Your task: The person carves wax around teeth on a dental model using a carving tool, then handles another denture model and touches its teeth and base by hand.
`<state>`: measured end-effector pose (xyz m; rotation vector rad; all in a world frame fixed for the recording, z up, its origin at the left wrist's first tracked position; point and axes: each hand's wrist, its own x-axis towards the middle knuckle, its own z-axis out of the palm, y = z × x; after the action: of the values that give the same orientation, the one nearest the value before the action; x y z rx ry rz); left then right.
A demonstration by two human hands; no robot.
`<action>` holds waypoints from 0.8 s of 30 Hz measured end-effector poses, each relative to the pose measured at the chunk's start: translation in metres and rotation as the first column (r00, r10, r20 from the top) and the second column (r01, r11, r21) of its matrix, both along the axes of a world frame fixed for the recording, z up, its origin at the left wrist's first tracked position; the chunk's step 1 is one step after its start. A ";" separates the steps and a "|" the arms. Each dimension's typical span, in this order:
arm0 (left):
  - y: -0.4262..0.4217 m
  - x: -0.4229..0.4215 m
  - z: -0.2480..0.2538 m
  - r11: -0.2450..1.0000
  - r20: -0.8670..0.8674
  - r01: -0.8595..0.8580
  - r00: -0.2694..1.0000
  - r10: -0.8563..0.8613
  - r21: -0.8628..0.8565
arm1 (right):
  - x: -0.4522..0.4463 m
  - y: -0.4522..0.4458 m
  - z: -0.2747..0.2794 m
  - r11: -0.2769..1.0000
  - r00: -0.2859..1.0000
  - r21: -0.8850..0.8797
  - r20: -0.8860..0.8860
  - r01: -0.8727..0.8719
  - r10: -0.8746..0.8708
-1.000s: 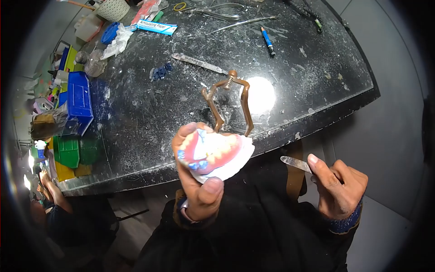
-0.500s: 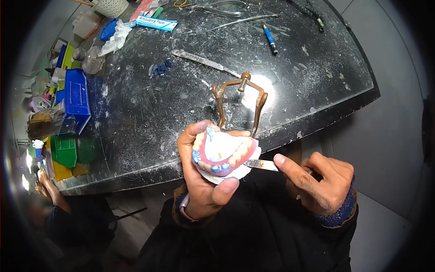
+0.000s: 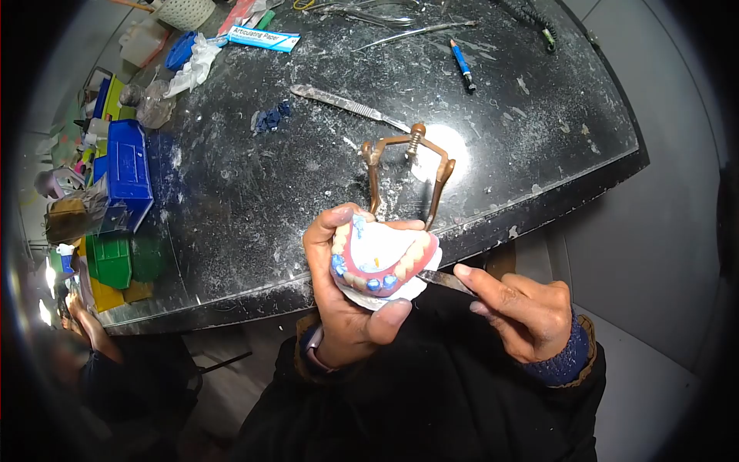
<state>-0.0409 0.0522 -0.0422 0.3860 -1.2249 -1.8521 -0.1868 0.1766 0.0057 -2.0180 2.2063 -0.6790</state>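
My left hand [image 3: 339,308] is closed around a white plaster dental model [image 3: 385,250], thumb at its front edge and fingers behind. On the model sits a pink denture [image 3: 422,262] with cream teeth, several marked or covered in blue. My right hand [image 3: 531,312] grips a flat-bladed metal knife [image 3: 450,282], its handle hidden by the fingers. The blade tip touches or nearly touches the right front rim of the denture and model. Just behind the model a brown articulator frame [image 3: 416,140] rises; whether it joins the model cannot be seen.
On the dusty black table [image 3: 231,239] lie a scalpel handle [image 3: 339,102], crumpled blue paper [image 3: 271,118], a blue pencil [image 3: 462,65], an Articulating Paper packet [image 3: 264,38] and metal instruments [image 3: 416,35]. Blue [image 3: 129,169] and green bins [image 3: 108,258] stand left. Another person's arm [image 3: 96,327] shows lower left.
My right hand has shifted slightly left and turned, so the blade now slants and shows less of its flat face. The model has moved a little to the right.
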 end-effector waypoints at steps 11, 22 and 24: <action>0.008 -0.005 0.006 0.981 0.021 -0.140 0.990 0.138 0.137 | -0.004 -0.006 0.013 1.000 1.000 -0.016 0.016 -0.002 0.002; 0.002 -0.003 -0.004 0.993 0.010 -0.106 0.994 0.107 -0.043 | 0.011 -0.009 -0.008 0.999 1.000 -0.033 0.023 -0.012 0.013; 0.002 -0.002 -0.005 0.993 0.019 -0.107 0.994 0.108 -0.054 | 0.012 -0.008 -0.013 0.999 1.000 -0.033 0.027 -0.012 0.013</action>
<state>-0.0433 0.0546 -0.0470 0.4359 -1.2411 -1.7246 -0.1743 0.1683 -0.0068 -2.0236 2.1797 -0.7422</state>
